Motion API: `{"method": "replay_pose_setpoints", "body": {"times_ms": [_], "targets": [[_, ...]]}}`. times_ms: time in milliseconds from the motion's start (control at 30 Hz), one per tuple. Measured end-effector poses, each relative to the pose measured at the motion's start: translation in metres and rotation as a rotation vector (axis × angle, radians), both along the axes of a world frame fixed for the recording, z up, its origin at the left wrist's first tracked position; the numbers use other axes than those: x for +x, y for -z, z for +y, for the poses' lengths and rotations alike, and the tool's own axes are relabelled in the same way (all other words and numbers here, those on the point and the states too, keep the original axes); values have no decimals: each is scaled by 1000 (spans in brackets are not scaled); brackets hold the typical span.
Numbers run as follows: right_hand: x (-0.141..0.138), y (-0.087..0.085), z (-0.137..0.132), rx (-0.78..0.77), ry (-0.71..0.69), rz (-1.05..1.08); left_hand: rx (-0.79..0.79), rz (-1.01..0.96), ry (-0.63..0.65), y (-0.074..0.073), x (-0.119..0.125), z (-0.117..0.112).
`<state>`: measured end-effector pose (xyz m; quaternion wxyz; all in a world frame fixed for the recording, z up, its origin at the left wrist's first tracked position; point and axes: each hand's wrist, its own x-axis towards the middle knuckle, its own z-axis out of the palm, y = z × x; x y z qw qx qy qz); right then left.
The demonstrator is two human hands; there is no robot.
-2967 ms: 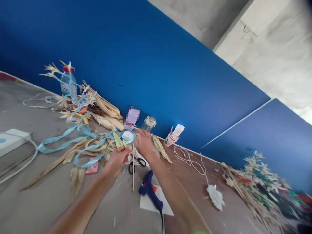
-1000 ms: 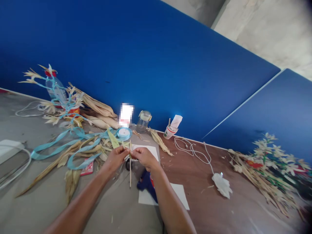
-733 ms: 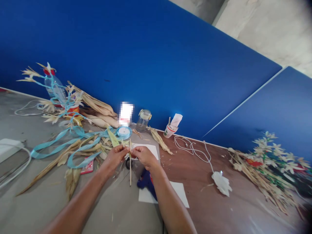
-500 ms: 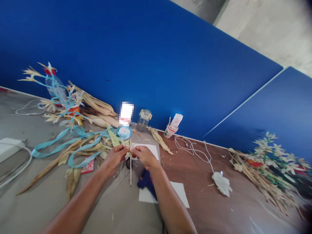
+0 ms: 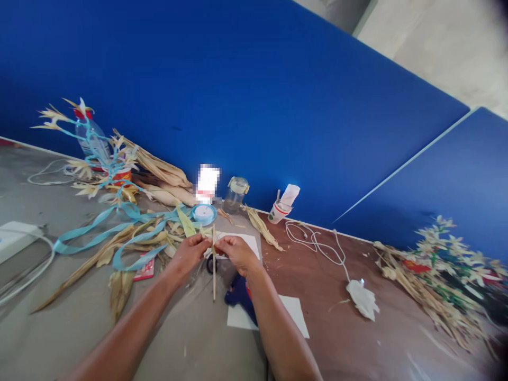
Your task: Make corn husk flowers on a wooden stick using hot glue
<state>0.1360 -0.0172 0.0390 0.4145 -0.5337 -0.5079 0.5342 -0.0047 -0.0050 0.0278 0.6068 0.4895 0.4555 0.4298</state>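
My left hand (image 5: 189,255) and my right hand (image 5: 238,255) meet in front of me with fingers pinched. Between them stands a thin wooden stick (image 5: 215,280), nearly upright, with a small bit of husk (image 5: 214,248) at the fingertips. Which fingers press on the stick and which on the husk is too small to tell. Just behind lies a black ring-shaped thing (image 5: 211,264), perhaps a scissors handle. A dark blue glue gun (image 5: 240,299) rests on white paper (image 5: 296,312), partly hidden by my right forearm. Dried corn husks (image 5: 119,238) spread left of my hands.
Light blue ribbon (image 5: 83,241) loops across the left, its spool (image 5: 204,212) further back. A glass jar (image 5: 236,193), a paper cup (image 5: 279,210) and a white cable (image 5: 313,241) stand or lie along the blue partition (image 5: 238,106). Husk flowers (image 5: 448,254) lie at right.
The whole view has shifted slightly, with things appearing a little further right. Both hands keep their pinch at the stick; their fingers have barely moved.
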Motion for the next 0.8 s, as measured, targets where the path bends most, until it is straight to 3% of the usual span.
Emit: {"method": "replay_pose_setpoints", "body": {"times_ms": [267,400,533,667,800], "targets": [[-2,5,0,-21,49,-38,86,96,-11,-1,1,1],[1,3,4,26,196,56,46,0,22,-4,1,-3],[6,3,7,110,379,96,0,-152,47,2,1,-2],[4,-3,5,160,455,123,-9,-256,63,3,3,-3],[-3,-9,1,185,475,135,-17,-312,52,-5,4,-8]]}}
